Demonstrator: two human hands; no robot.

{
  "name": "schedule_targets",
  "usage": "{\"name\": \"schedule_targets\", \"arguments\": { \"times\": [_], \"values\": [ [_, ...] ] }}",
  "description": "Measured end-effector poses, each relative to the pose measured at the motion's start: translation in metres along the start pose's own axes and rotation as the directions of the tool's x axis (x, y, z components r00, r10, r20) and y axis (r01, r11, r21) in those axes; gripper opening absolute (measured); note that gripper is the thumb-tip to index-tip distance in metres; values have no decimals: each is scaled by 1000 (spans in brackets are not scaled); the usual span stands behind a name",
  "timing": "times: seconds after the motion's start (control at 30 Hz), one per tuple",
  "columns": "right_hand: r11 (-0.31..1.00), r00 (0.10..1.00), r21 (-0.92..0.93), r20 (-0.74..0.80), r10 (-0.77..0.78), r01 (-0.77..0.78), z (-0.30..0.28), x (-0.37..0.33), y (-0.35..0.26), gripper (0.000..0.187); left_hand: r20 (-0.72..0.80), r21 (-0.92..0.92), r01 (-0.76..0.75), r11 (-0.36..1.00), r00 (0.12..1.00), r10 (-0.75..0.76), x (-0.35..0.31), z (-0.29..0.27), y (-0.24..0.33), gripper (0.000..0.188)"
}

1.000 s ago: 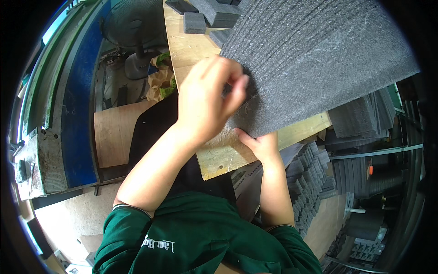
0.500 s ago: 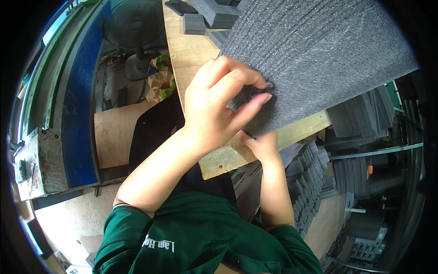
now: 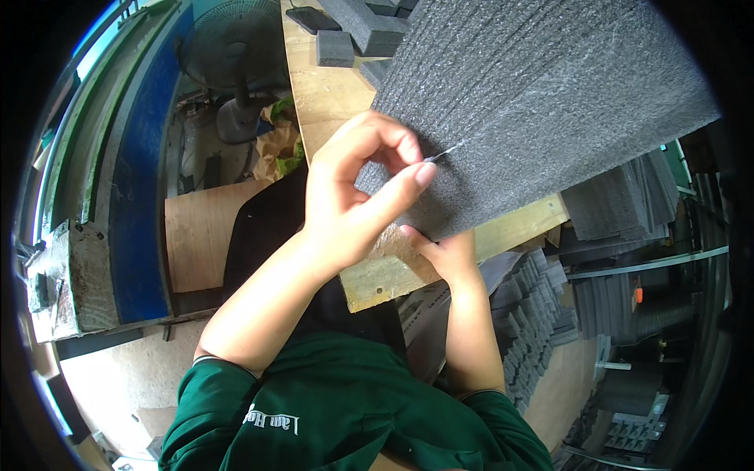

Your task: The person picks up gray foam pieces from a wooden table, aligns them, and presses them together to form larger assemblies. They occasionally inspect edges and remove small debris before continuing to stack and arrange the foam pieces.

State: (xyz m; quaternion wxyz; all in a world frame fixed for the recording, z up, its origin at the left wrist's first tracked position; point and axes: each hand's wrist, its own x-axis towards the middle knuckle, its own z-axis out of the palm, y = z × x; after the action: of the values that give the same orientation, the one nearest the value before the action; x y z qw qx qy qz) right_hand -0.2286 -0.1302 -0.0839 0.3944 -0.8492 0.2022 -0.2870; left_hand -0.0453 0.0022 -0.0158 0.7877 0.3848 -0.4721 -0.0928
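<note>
A thick stack of dark grey foam sheets (image 3: 550,102) stands tilted over the wooden table, its layered edges toward the upper left. My left hand (image 3: 345,188) is closed in a pinch of thumb and forefinger. From that pinch a thin whitish strand (image 3: 446,151) runs taut to the foam surface. Below the stack, my right hand (image 3: 453,255) grips its lower corner; the thumb shows at the edge, while the other fingers are hidden by the foam.
Small grey foam blocks (image 3: 335,49) and a dark flat object (image 3: 312,20) lie on the table (image 3: 326,98). A fan (image 3: 236,55) stands at the left, beyond crumpled brown paper (image 3: 275,149). More foam pieces (image 3: 530,322) are piled at the right, below the table edge.
My left hand has drawn back leftward from the foam, and the strand now stretches out from its fingertips. My right hand and the stack have shifted only slightly.
</note>
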Motion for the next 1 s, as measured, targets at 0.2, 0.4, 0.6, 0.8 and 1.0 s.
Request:
{"name": "schedule_targets", "arguments": {
  "times": [0.2, 0.4, 0.6, 0.8, 1.0],
  "values": [
    [999, 999, -20, -32, -26, 25, 3, -1, 1, 56, -112, -237, 155, 959, 976, -186, -9, -12, 13, 11],
    [997, 999, 77, -35, -15, 17, 3, -1, -1, 67, -1, 366, -196, 910, 978, 211, 10, 1, 13, 14],
    [999, 999, 26, -28, -26, 27, 2, -1, -1, 70, 57, 511, -290, 809, 951, 305, 24, 19, 2, 18],
    [999, 999, -12, -18, -36, 35, 0, -1, -1, 68, 17, 407, -142, 902, 989, 148, 15, 13, 4, 15],
    [999, 999, -28, -11, -42, 41, 1, 1, -2, 66, 59, 455, -233, 860, 971, 232, 15, 4, 7, 25]
  ]
}}
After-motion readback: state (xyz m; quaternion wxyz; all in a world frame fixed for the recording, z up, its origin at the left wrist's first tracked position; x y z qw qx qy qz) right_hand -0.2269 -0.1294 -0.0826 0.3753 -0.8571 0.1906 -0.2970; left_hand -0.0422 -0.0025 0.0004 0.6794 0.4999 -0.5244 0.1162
